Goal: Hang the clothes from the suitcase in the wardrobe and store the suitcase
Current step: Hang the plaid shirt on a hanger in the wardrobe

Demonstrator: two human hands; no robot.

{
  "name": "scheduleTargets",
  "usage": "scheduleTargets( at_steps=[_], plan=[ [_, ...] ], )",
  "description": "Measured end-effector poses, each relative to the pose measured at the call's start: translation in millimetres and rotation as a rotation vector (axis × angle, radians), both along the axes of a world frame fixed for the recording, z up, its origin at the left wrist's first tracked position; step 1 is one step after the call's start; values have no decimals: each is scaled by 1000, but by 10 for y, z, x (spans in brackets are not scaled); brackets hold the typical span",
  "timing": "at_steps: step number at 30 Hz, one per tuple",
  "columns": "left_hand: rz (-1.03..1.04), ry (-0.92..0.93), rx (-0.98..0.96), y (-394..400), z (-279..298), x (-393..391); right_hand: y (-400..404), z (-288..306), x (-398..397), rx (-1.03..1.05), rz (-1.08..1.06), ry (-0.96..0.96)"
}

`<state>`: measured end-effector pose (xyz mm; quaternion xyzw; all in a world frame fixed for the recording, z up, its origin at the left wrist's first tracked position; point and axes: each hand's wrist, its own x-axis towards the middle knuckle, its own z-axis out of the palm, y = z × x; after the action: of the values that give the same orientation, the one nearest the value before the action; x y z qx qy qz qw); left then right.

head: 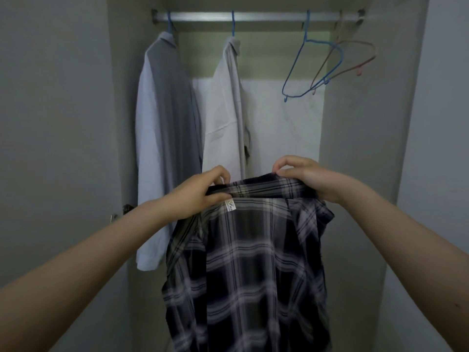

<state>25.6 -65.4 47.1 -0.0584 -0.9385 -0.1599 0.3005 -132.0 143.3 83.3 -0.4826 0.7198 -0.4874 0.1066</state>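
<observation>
A dark plaid shirt (251, 270) hangs in front of the open wardrobe, held up by its collar. My left hand (200, 194) pinches the collar's left end, beside a white label. My right hand (302, 179) pinches the collar's right end. Above, the metal rail (253, 16) carries a grey and white shirt (162, 138) and a white shirt (225, 118), each on a blue hanger. An empty blue hanger (308, 69) and an empty pink hanger (355, 59) hang at the rail's right. The suitcase is out of view.
The wardrobe's side walls (355, 174) close in the hanging space. An open door (55, 123) stands at the left, with a small metal fitting near its edge. The space below the empty hangers holds nothing.
</observation>
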Motion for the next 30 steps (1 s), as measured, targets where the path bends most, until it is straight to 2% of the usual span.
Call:
scheduleTargets(
  at_steps=[5,8,11,12,14,17,20,21,26,28,30],
  plan=[
    [33,42,-91,-10,29,-54,128,6,-29,266,-3,282],
    [98,86,-168,-38,-13,-114,131,15,-64,220,-82,390],
    [186,301,-268,-35,-109,-205,83,59,-73,74,-165,601],
    [222,376,-234,-3,-132,-249,78,96,-61,19,-189,651],
    [236,415,37,145,-134,-291,80,186,-52,-53,-234,684],
    [226,260,488,339,-126,-364,104,314,-42,-88,-293,694],
    [75,120,766,558,-135,-393,199,404,-74,-199,-405,689],
    [27,87,801,622,-138,-393,229,417,-96,-217,-436,686],
    [-61,-11,596,768,-200,-485,414,441,-219,-267,-531,695],
    [-25,-120,506,759,-285,-530,523,478,-280,-321,-596,688],
    [69,-133,457,738,-335,-592,637,498,-351,-290,-621,691]
  ],
)
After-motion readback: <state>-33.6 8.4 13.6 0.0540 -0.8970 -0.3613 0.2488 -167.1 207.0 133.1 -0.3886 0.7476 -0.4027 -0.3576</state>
